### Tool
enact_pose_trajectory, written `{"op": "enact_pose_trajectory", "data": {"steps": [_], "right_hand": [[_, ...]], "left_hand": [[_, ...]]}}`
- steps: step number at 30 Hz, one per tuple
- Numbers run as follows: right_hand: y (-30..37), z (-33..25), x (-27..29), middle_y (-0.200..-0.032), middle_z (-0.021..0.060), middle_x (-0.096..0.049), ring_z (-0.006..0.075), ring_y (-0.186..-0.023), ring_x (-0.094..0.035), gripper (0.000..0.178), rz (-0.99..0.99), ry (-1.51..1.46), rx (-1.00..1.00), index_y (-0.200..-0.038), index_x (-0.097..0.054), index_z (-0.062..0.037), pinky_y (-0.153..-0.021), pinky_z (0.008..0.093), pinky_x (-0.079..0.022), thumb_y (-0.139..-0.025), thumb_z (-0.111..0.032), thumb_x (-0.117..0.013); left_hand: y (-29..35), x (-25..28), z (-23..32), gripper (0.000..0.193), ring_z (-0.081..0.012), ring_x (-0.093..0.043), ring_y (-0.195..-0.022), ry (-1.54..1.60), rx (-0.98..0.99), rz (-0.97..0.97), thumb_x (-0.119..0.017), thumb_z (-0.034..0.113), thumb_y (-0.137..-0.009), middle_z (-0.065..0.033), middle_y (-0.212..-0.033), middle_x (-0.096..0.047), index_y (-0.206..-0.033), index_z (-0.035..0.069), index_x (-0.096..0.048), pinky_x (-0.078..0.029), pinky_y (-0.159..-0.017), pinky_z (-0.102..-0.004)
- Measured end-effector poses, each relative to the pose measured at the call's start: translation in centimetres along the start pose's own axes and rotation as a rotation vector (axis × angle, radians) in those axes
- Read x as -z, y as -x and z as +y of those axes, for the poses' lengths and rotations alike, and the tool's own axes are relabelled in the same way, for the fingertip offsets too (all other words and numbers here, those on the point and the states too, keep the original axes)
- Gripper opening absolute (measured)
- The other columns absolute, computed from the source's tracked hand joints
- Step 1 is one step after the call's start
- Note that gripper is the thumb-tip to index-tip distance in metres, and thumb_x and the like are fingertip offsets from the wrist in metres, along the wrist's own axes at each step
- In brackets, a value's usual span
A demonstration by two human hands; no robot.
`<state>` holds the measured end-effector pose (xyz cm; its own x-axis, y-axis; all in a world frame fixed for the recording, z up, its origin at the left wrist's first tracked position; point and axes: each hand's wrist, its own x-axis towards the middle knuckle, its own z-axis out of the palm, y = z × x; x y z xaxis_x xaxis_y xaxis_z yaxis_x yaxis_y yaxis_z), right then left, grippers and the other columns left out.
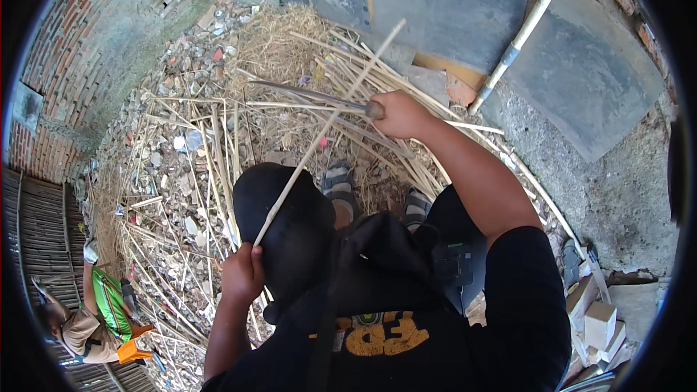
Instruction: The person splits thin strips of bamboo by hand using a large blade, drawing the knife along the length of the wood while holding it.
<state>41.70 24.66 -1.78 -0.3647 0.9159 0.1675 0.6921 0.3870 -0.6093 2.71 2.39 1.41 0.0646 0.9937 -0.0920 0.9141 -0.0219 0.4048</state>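
Note:
My left hand [242, 274] is closed around the lower end of a long, thin bamboo stick [296, 176]. The stick slants up and away to the right, passing in front of my dark-clad knee. In my right hand [401, 115] is the round wooden handle of a machete [308, 92], its long blade pointing left. Blade and stick cross just left of the handle; whether they touch I cannot tell. My fingers wrap both things firmly.
Many cut bamboo sticks [220, 147] lie over stony rubble around my sandalled feet [337, 183]. Dry straw [287, 42] is heaped ahead. A pale pole [524, 33] leans at the right, above pale blocks [600, 325]. Another person [86, 334] sits at the lower left, near a brick wall [72, 43].

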Motion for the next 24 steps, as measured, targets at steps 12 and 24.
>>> {"op": "enact_pose_trajectory", "data": {"steps": [12,24], "right_hand": [[-0.2,-0.1,1.8,-0.092,0.0182,-0.07,0.0358,-0.091,-0.068,0.026,-0.09,-0.087,-0.231,-0.099,-0.068,-0.0046,-0.081,0.0448,-0.054,-0.075,-0.013,-0.064],[-0.3,0.6,1.2,-0.082,0.0192,-0.068,0.0365,-0.084,-0.068,0.014,-0.079,-0.013,-0.119,-0.086,-0.066,-0.0056,-0.072,0.0448,-0.052,-0.074,-0.013,-0.062]], "left_hand": [[-0.1,0.8,-0.6,0.035,-0.0499,-0.057,-0.063,0.105,-0.018,-0.04,-0.046,0.023,-0.104,-0.0254,-0.062,-0.055,-0.078,0.002,-0.05,-0.041,-0.055,-0.0549],[0.0,0.7,-1.0,0.036,-0.0487,-0.057,-0.061,0.104,-0.047,-0.026,-0.045,0.024,-0.105,-0.0242,-0.062,-0.056,-0.077,0.001,-0.052,-0.041,-0.054,-0.0529]]}}
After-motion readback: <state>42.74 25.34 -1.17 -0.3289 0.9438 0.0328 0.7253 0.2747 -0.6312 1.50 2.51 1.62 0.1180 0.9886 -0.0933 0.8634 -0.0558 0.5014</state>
